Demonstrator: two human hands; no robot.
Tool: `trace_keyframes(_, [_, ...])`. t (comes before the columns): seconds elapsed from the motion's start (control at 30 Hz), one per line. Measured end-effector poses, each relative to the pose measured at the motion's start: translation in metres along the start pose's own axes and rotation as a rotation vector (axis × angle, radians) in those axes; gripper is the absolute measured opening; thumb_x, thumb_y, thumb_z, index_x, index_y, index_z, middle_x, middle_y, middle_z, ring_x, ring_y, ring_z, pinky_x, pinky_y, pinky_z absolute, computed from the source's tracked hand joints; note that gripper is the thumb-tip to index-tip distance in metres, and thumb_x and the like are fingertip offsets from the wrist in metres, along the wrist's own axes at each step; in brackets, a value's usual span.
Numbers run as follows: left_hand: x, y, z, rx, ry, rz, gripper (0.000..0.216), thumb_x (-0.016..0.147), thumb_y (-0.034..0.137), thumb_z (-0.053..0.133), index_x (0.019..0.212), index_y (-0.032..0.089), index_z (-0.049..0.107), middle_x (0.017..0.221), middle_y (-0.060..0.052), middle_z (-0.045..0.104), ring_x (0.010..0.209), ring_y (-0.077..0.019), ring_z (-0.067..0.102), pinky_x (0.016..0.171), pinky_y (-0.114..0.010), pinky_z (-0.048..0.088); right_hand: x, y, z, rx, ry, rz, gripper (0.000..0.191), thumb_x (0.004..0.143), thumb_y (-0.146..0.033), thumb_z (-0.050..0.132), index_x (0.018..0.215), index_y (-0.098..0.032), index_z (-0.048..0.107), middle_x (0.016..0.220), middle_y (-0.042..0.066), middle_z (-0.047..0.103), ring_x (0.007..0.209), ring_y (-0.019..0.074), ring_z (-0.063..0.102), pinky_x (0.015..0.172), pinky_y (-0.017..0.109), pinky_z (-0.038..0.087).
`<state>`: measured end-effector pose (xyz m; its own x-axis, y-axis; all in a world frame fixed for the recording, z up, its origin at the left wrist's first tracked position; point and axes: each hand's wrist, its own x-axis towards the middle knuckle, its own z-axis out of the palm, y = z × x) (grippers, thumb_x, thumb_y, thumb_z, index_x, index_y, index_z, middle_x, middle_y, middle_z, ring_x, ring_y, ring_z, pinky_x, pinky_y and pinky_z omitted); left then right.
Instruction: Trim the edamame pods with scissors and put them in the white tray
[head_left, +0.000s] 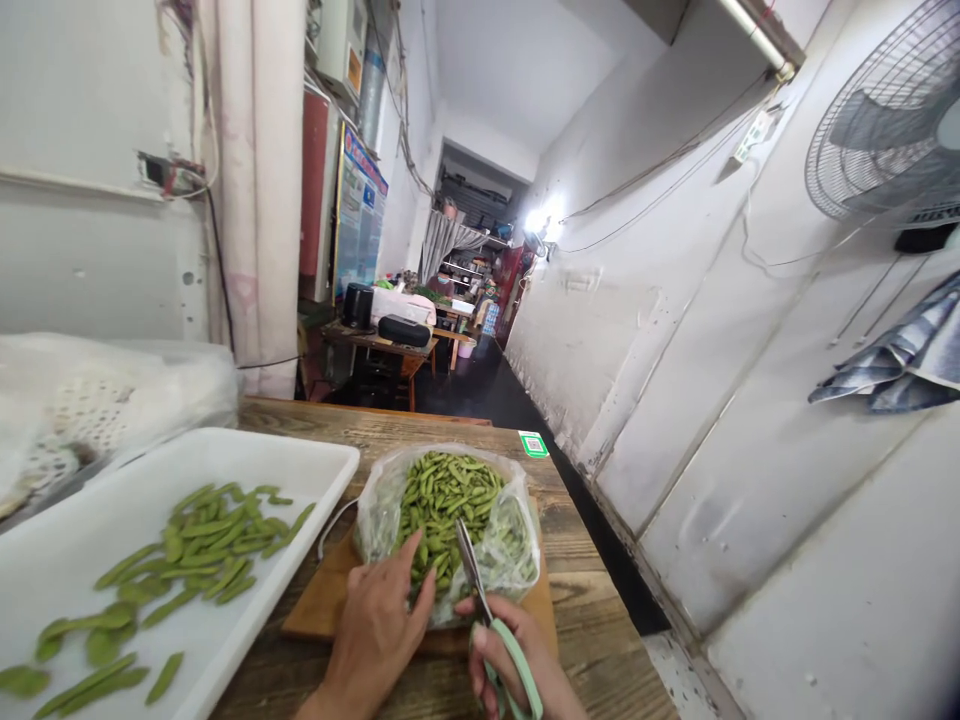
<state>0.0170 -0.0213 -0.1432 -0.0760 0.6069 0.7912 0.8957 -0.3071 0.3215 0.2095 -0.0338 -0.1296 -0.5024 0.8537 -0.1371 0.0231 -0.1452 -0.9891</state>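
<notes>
A clear plastic bag full of green edamame pods sits with its mouth wide on a wooden board. At the bag's near left edge is my left hand, its index finger and thumb apart over the pods, with nothing visibly held. My right hand grips scissors by their light green handles. Their metal blades point away from me over the pods, and look nearly closed. To the left, more pods lie scattered in a white plastic tray.
Everything stands on a wooden table, with a green code sticker at its far corner. A whitish plastic bag lies behind the tray. The right wall carries a fan and a checked cloth. Farther back is another table.
</notes>
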Motion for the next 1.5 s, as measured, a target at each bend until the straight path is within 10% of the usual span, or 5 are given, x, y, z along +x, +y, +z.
trace_keyframes(0.53, [0.052,0.001,-0.041,-0.355,-0.271,-0.284,0.039,0.084,0.048,0.047,0.097,0.019,0.069,0.096,-0.009,0.071,0.091,-0.0243,0.064,0.086,-0.038,0.046,-0.020,-0.038,0.027,-0.022,0.096,-0.025,0.064,0.072,-0.063,0.065,0.114,-0.016,0.053,0.059,-0.005,0.053,0.039,0.0066,0.045,0.036,0.018,0.038])
trace_keyframes(0.7, [0.064,-0.008,-0.034,-0.754,-0.514,-0.628,0.051,0.074,0.055,0.058,0.103,0.015,0.068,0.060,-0.001,0.067,0.064,-0.0191,0.062,0.069,-0.031,0.046,-0.030,-0.084,0.016,-0.503,0.048,-0.115,0.049,0.082,-0.059,0.057,0.104,-0.016,0.061,0.061,-0.003,0.050,0.051,0.0096,0.048,0.049,0.021,0.038])
trace_keyframes(0.93, [0.071,-0.007,-0.024,-1.016,-0.451,-0.819,0.044,0.058,0.053,0.074,0.081,0.015,0.071,0.062,0.000,0.067,0.050,-0.0105,0.051,0.058,-0.025,0.039,0.009,-0.133,0.012,-1.112,0.310,-0.373,0.053,0.083,-0.059,0.056,0.114,-0.017,0.056,0.084,0.005,0.062,0.078,0.0187,0.058,0.068,0.027,0.039])
trace_keyframes(1.1, [0.076,-0.007,-0.021,-1.011,-0.474,-0.848,0.042,0.054,0.050,0.076,0.077,0.016,0.071,0.063,-0.001,0.068,0.053,-0.0124,0.057,0.061,-0.026,0.042,0.024,-0.115,-0.003,-1.278,0.203,-0.072,0.047,0.081,-0.061,0.057,0.092,-0.016,0.065,0.078,0.009,0.066,0.075,0.0219,0.060,0.063,0.027,0.036])
trace_keyframes(1.5, [0.084,0.006,-0.031,-1.050,-0.643,-0.715,0.036,0.058,0.052,0.072,0.064,0.017,0.069,0.063,-0.001,0.067,0.051,-0.0108,0.049,0.056,-0.025,0.038,0.009,-0.109,-0.017,-1.062,0.047,-0.201,0.043,0.078,-0.054,0.062,0.095,-0.017,0.072,0.066,-0.001,0.060,0.063,0.0135,0.051,0.059,0.022,0.034])
